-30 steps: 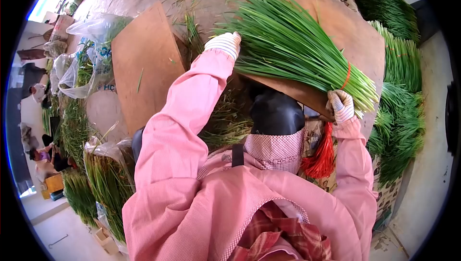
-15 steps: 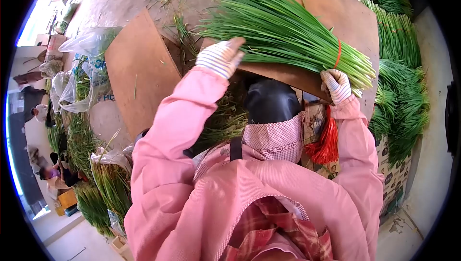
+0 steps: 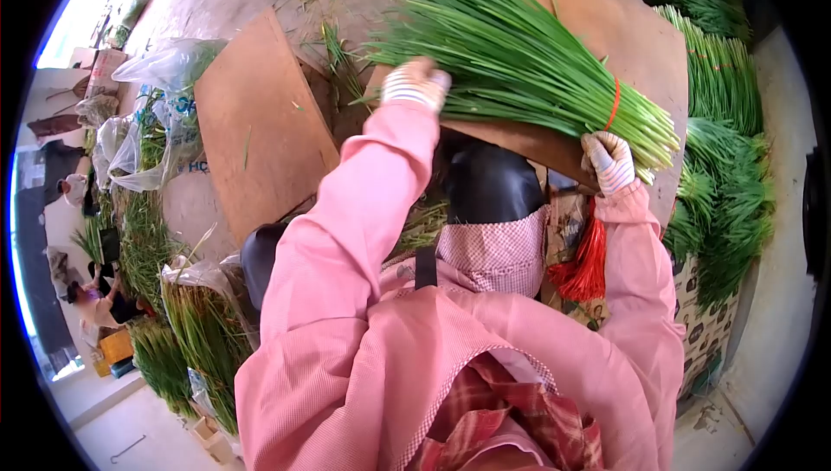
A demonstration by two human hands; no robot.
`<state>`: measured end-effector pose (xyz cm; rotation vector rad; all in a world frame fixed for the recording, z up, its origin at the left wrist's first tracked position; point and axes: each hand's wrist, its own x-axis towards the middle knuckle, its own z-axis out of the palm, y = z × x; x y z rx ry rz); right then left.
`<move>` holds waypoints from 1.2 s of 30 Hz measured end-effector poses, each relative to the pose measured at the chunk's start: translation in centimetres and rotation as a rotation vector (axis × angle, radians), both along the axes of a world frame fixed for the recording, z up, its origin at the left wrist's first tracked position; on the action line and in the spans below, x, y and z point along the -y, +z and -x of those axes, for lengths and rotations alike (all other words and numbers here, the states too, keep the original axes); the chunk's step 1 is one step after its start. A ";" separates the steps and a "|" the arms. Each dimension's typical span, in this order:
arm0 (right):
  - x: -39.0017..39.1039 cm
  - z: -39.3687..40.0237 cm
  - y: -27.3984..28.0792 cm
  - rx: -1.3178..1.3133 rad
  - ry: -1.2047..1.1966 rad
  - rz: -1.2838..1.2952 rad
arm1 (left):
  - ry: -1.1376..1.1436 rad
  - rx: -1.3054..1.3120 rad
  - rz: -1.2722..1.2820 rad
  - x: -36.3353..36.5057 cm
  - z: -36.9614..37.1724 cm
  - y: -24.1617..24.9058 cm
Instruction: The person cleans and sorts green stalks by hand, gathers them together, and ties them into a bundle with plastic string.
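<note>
A thick bunch of green chives (image 3: 519, 60) lies slantwise on a brown board, its pale cut ends to the lower right. A red band (image 3: 614, 103) goes round it near those ends. My right hand (image 3: 608, 161), in a striped glove, is closed at the bunch's near edge, just below the band. At the leafy end, my left hand (image 3: 415, 86), also gloved, has its fingers bent together over the near leaf tips; the fingertips are partly hidden.
More chive bunches (image 3: 723, 185) are stacked at the right. A red tassel of ties (image 3: 582, 254) hangs below the work board (image 3: 658, 47). Another brown board (image 3: 260, 125) leans at the left, near plastic bags (image 3: 164, 68). A person (image 3: 95, 302) sits at the far left.
My left hand has moved up and slightly right onto the leaf tips. My right hand stays by the band. The whole view has shifted slightly.
</note>
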<state>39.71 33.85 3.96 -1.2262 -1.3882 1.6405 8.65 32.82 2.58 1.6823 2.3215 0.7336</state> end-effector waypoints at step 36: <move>-1.7 2.3 11.9 0.425 0.247 -0.667 | 0.082 0.401 -0.232 8.3 12.8 0.4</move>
